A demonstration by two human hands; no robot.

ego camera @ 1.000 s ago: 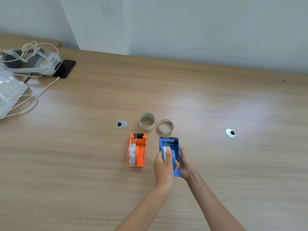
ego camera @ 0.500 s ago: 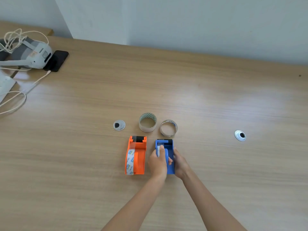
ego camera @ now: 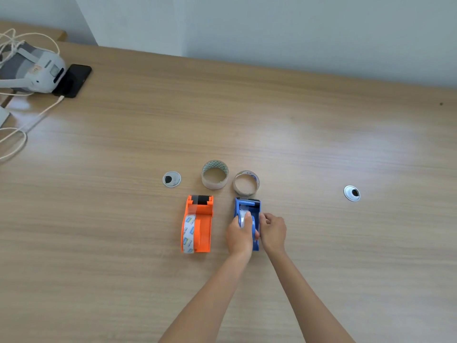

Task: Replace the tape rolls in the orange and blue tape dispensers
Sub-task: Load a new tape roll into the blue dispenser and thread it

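Blue plastic, item one: the blue dispenser [ego camera: 249, 206] lies on the wooden table [ego camera: 321, 144] with its cutter end pointing away from me. It serves as the reference for everything below.

- White roll [ego camera: 243, 218]: seated inside the blue dispenser, with a strip of tape apparently running toward the cutter.
- Left hand [ego camera: 238, 235]: curled over the blue dispenser from its left side, thumb on top, grasping the white roll.
- Right hand [ego camera: 273, 232]: fingers curled and pinching the blue dispenser's right wall to steady it.
- Orange dispenser [ego camera: 199, 224]: just left of the blue dispenser and parallel to it, apart from both hands. It carries a printed roll [ego camera: 189, 233], with tape drawn up to its cutter.
- Thick-walled core [ego camera: 215, 178] and thin ring [ego camera: 246, 183]: just beyond the blue dispenser's far end, both nearly bare. I judge them to be the old rolls taken out.
- Two cable grommets [ego camera: 171, 179] [ego camera: 352, 193]: beyond-left and well right of the blue dispenser.
- Headset [ego camera: 32, 68], phone [ego camera: 74, 80], cable [ego camera: 14, 137]: far to the upper left.

Status, as judged: the orange unit looks finished. The blue one is loaded, and what remains is seating the roll and threading the tape.
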